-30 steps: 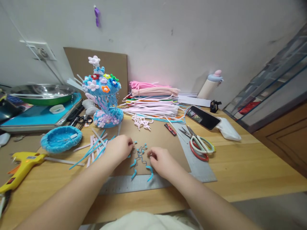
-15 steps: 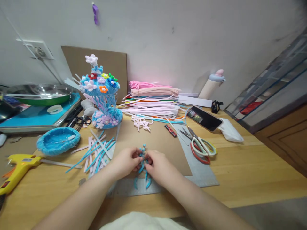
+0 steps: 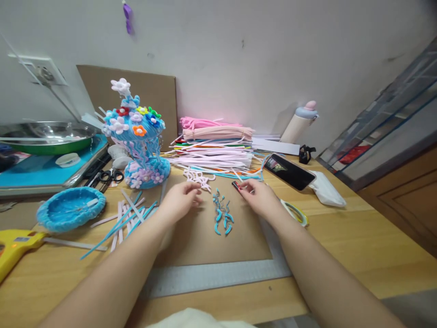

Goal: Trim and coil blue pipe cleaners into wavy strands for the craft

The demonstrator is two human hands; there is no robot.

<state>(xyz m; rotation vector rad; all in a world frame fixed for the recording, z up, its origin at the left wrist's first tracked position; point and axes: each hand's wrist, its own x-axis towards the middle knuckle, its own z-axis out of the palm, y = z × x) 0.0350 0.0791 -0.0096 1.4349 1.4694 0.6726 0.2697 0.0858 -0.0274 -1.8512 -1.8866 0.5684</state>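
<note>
My right hand [image 3: 259, 195] has its thumb and fingers closed on a small red-and-black lighter [image 3: 236, 185] at the cardboard's right side. To the left, my left hand [image 3: 181, 200] is held over the cardboard sheet [image 3: 191, 250], fingers loosely curled and apart, holding nothing. Between the hands lies a small bunch of blue pipe-cleaner pieces [image 3: 221, 214] with thin dark stems and fuzzy curved ends. Pale pink bent pipe-cleaner pieces [image 3: 200, 178] rest just beyond my left fingers.
A blue flower-covered pipe-cleaner model [image 3: 146, 176] stands at back left, near a blue fuzzy bowl [image 3: 71, 207] and a yellow glue gun [image 3: 20, 241]. Bundled pipe cleaners [image 3: 215, 157] lie along the wall. A phone [image 3: 290, 171] and partly hidden scissors [image 3: 296, 212] are on the right.
The blue pieces have been let go and lie on the cardboard. My hands have moved apart, and my right hand has reached right and taken hold of the lighter.
</note>
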